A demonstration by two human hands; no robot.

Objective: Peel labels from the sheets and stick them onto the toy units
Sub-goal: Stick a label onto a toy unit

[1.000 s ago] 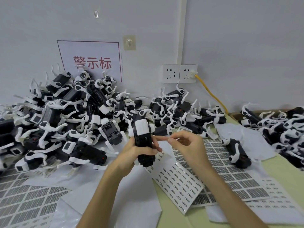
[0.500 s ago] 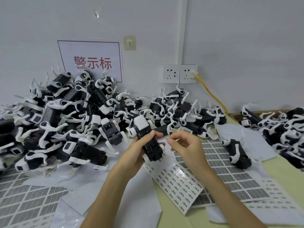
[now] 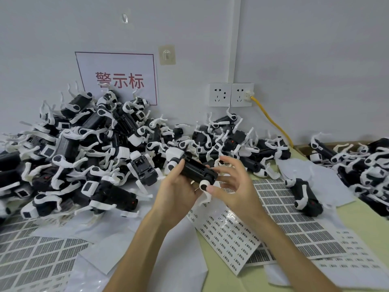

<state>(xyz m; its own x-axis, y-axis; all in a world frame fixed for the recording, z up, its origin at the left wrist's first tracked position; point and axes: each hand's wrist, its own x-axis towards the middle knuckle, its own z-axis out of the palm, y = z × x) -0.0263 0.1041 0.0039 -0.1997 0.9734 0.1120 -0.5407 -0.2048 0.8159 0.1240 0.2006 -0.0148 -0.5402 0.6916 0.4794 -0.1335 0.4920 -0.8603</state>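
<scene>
**ITEM: toy unit (image 3: 197, 171), in hand for labelling**

Nearest: label sheet (image 3: 227, 234), thin limp paper lying under the hands.
Above it: left hand (image 3: 179, 192) wrapped round the unit's black body; right hand (image 3: 235, 186) fingers spread, thumb at a white leg joint.
Handling: probably light, rigid plastic. The thin legs look fragile, so hold the body.
Behind: pile of toy units (image 3: 88, 148).

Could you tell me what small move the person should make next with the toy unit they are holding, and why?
Probably lay the toy unit aside and reach for the label sheet: the left hand grips the unit, while the right hand is spread open against it with no label visible in its fingers.
</scene>
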